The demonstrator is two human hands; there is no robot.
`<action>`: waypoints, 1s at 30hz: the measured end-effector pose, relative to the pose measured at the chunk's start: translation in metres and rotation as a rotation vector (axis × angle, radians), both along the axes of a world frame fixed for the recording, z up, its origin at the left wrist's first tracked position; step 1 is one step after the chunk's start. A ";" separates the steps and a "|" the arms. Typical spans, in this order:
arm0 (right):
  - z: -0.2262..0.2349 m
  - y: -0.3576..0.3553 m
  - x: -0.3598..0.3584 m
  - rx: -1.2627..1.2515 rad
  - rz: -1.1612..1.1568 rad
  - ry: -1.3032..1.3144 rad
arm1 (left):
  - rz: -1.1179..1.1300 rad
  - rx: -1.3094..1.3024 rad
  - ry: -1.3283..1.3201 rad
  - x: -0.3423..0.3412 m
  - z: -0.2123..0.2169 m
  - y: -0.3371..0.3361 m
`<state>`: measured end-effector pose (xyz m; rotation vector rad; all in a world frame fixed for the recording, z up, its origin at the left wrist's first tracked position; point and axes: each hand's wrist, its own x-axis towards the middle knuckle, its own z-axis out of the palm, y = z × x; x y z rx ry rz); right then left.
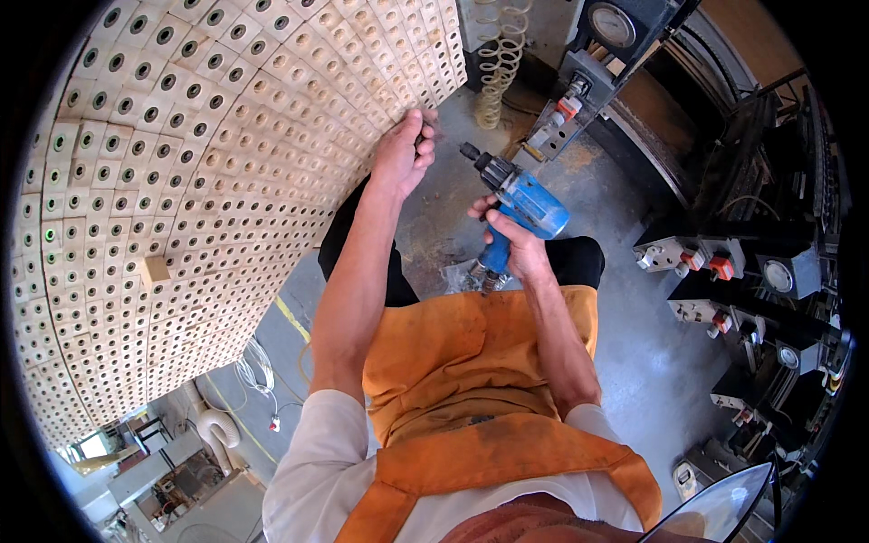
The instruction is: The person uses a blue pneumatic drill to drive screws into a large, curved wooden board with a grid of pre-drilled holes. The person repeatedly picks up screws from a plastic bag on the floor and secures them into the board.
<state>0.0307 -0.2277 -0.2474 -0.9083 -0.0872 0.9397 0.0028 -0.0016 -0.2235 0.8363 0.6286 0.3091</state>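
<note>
A blue pistol-grip drill (536, 203) with a black nose is held by its handle in my right hand (518, 242), above my lap. The drill's tip points up and left, toward the stacked wooden blocks (299, 100). My left hand (404, 156) is raised at the right edge of the stack, its fingers curled together. Something small and dark shows between them, too little to name. Many blocks on the left have dark metal-ringed inserts in their holes; those nearer my left hand show bare round holes.
One loose wooden block (156, 271) sticks out from the stack's face. A coiled air hose (493, 72) hangs at the top beside a machine with a round gauge (612, 24). More machine units with gauges (778, 277) line the right side. White cable (258, 366) lies on the floor, lower left.
</note>
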 end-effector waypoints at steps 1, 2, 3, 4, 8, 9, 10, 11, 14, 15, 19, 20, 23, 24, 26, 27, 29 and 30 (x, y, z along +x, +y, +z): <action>0.001 0.008 -0.001 0.017 -0.015 0.013 | 0.012 -0.042 -0.054 0.002 0.000 0.000; 0.001 0.017 -0.001 0.035 -0.029 0.026 | 0.025 -0.084 -0.109 0.003 0.000 0.000; 0.001 0.023 0.000 0.054 -0.038 0.039 | 0.026 -0.077 -0.118 0.002 -0.001 0.000; 0.000 0.025 0.000 0.085 -0.044 0.045 | 0.027 -0.069 -0.128 0.002 -0.002 0.001; -0.001 0.024 0.000 0.071 -0.048 0.033 | -0.012 -0.025 -0.030 -0.001 0.001 -0.002; 0.000 0.026 -0.001 0.069 -0.052 0.023 | -0.052 -0.018 0.001 -0.004 -0.001 0.000; 0.001 0.028 -0.003 0.067 -0.056 0.013 | -0.092 -0.012 0.032 -0.009 -0.003 0.001; 0.001 0.029 -0.004 0.068 -0.055 0.013 | -0.132 -0.005 0.063 -0.014 -0.005 0.001; 0.002 0.032 -0.005 0.072 -0.059 0.012 | -0.113 0.007 0.118 -0.025 -0.006 0.000; 0.003 0.032 -0.005 0.072 -0.059 0.014 | -0.124 0.011 0.121 -0.027 -0.004 0.000; 0.007 0.034 -0.006 0.066 -0.056 -0.001 | -0.122 -0.004 0.128 -0.035 0.000 0.001; 0.008 0.033 -0.006 0.063 -0.057 0.008 | -0.110 -0.016 0.129 -0.036 0.000 0.002; 0.007 0.023 -0.006 0.049 -0.059 0.026 | -0.085 -0.027 0.004 -0.037 0.007 0.001; 0.006 0.018 -0.006 0.047 -0.051 0.027 | -0.061 0.009 0.026 -0.038 0.009 0.000; 0.003 0.003 -0.006 0.036 -0.027 0.026 | -0.014 0.080 0.071 -0.040 0.012 -0.001; 0.002 -0.005 -0.006 0.033 -0.008 0.024 | -0.008 0.085 0.089 -0.040 0.010 -0.001; 0.001 -0.017 -0.006 0.027 0.030 0.020 | 0.005 0.095 0.126 -0.039 0.006 0.001; -0.001 -0.021 -0.006 0.032 0.042 0.031 | -0.019 0.048 0.087 -0.039 0.006 0.002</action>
